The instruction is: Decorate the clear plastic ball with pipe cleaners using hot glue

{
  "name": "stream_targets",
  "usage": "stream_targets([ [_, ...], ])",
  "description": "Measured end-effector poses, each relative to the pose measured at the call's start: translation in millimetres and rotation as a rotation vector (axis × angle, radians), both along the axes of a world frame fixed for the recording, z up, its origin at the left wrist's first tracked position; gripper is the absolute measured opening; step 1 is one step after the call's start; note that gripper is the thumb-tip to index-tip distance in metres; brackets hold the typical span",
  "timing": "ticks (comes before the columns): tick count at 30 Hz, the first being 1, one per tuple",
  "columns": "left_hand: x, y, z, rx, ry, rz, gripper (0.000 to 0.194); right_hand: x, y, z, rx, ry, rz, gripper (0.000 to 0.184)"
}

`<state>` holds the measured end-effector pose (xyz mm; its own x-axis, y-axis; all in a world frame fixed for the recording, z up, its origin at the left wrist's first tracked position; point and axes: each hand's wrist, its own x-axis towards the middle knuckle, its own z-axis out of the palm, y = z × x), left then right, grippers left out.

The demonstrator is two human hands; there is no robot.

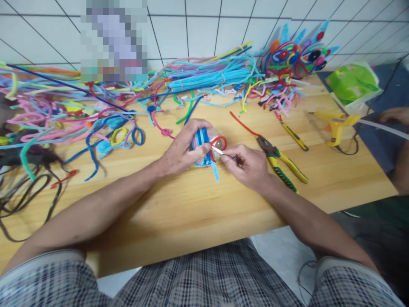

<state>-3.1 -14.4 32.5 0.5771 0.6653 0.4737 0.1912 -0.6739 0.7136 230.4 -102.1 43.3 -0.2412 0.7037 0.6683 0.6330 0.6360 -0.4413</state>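
My left hand (188,147) is closed around a small craft piece (202,137) wrapped in blue pipe cleaners, with a clear rounded part on its right side. A red pipe-cleaner loop (223,138) curves around that clear part, and a light blue tip (216,172) sticks out below. In my right hand (246,164) a slim tool with a shiny pale tip (217,150) is pinched; its exact kind is unclear. The tip touches or nearly touches the craft piece close to my left thumb. Right of my right hand lie pliers (277,160) with yellow-green handles.
A bundle of light blue pipe cleaners (211,74) and a tangle of coloured ones (41,111) line the back and left. Two decorated masks (297,55) lean on the wall. A utility knife (294,135) and a yellow glue gun (335,125) lie right. Another person's hand (396,115) shows.
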Motion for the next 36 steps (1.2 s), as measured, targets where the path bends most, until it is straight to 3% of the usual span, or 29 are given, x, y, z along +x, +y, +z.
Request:
stream_targets([
  [27, -0.5, -0.9, 1.4, 0.013, 0.011, -0.007, 0.053, 4.8, -1.7, -5.7, -0.022, -0.079, -0.022, 0.012],
  [36, 1.6, -0.6, -3.1, 0.038, -0.029, 0.007, 0.051, 3.6, -2.5, -7.6, -0.018, -0.033, -0.002, 0.006],
])
